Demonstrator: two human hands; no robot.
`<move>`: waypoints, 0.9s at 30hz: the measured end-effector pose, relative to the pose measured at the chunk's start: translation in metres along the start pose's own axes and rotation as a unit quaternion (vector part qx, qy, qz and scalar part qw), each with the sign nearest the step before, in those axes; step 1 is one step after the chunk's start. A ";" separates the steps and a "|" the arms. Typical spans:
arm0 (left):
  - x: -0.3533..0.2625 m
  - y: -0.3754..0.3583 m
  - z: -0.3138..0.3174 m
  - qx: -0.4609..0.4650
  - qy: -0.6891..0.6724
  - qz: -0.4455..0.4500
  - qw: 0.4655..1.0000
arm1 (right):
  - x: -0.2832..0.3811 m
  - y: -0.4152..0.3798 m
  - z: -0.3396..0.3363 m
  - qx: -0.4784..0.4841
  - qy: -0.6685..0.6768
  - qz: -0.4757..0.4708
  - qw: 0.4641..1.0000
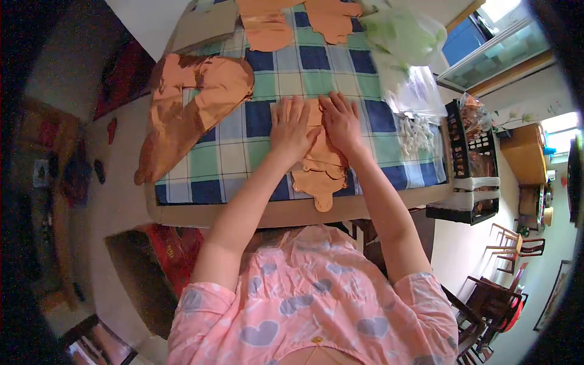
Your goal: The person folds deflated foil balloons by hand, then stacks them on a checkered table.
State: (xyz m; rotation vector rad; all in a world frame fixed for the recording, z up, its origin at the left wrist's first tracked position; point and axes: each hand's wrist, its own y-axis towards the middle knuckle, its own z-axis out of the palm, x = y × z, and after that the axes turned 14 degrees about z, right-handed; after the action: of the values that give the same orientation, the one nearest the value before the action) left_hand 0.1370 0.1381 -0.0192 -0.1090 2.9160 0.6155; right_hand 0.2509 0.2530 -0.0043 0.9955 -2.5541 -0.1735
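Note:
A flat, uninflated rose-gold foil balloon (317, 180) lies folded near the front edge of the table, its rounded tab pointing toward me. My left hand (292, 129) rests on its left side, fingers stretched out and the thumb reaching across the foil. Against the right side lies my right hand (342, 125), palm down with the fingers extended. Both hands cover part of the foil, and neither grips it. To the left spreads a larger flat foil balloon (210, 91), bent in outline. Two more foil pieces, one on the left (267, 31) and one on the right (331, 23), lie at the far end.
A checked cloth (267, 146) covers the table. Cardboard (207, 27) lies at the far left. On the right are a plastic bag (404, 30), clear sleeves (420, 91) and a pile of small white pieces (417, 137). A black crate (480, 176) stands beside the table.

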 end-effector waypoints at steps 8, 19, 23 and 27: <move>-0.005 -0.007 -0.012 0.038 0.021 -0.059 0.997 | 0.002 0.000 -0.004 -0.015 0.035 0.000 0.999; 0.017 -0.023 0.000 -0.061 -0.059 -0.086 0.993 | 0.007 -0.001 -0.010 -0.006 0.022 0.012 1.000; 0.034 -0.051 -0.029 0.010 -0.037 -0.020 0.999 | 0.009 0.000 -0.008 -0.008 0.009 0.015 1.000; 0.044 -0.048 -0.042 0.057 0.072 0.008 0.996 | 0.006 -0.004 -0.009 0.000 0.001 -0.002 1.000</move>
State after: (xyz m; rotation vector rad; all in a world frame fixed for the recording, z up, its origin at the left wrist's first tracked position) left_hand 0.0933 0.0760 -0.0079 -0.1203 3.0855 0.4596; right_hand 0.2530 0.2464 0.0043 1.0008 -2.5500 -0.1724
